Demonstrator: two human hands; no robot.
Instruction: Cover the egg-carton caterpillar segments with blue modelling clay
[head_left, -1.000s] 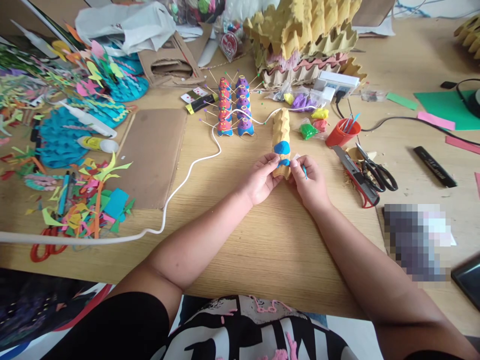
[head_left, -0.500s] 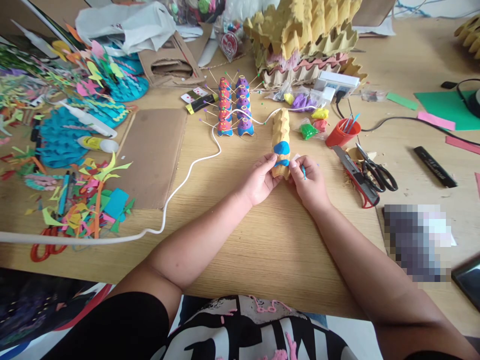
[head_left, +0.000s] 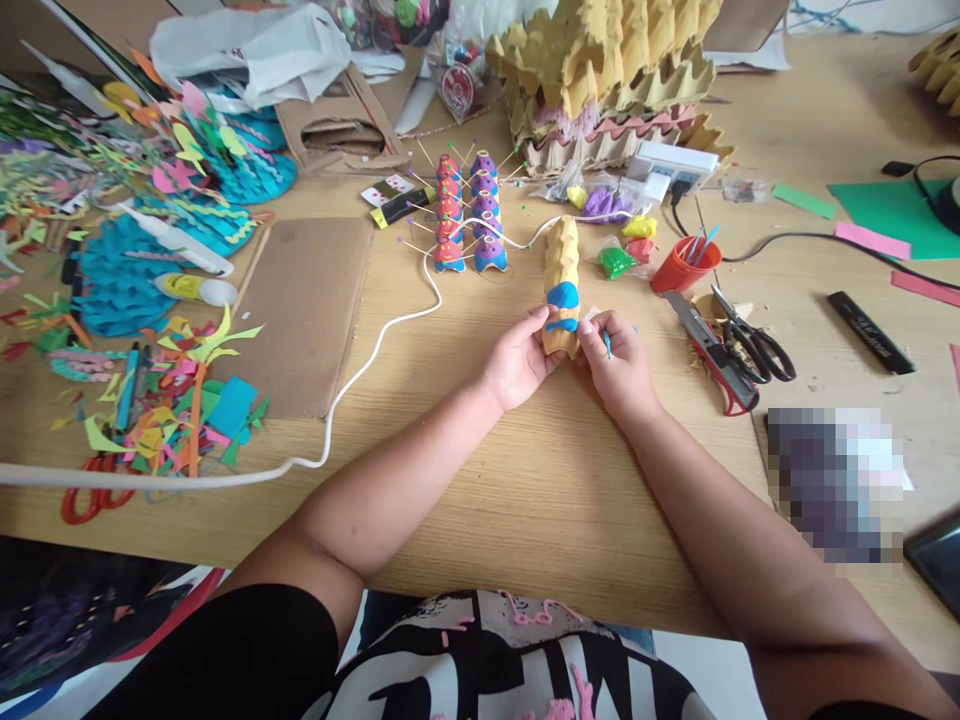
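A yellow egg-carton strip [head_left: 562, 255] stretches away from me over the table, with bright blue clay [head_left: 563, 295] spread on its near cups. My left hand [head_left: 519, 360] grips its near end from the left, thumb along the side and the other fingers partly hidden beneath. On the right side, my right hand [head_left: 619, 365] is closed around a thin blue stick, perhaps a clay tool [head_left: 607, 345], of which only a short piece shows. Its fingertips are close against the strip. Farther off stand a red painted carton strip [head_left: 450, 215] and a purple one [head_left: 487, 215], both stuck with pins.
A white cord [head_left: 390, 325] crosses the table leftward. Right of my hands are a red cup [head_left: 684, 265], a cutter knife [head_left: 712, 350] and black-handled scissors [head_left: 757, 345]. Paper scraps [head_left: 172, 400] and cardboard [head_left: 300, 310] lie left. Egg trays [head_left: 607, 70] are stacked behind.
My left thumb has shifted slightly, off the lower blue clay toward the strip's left edge. The strip and my right hand stay almost where they were.
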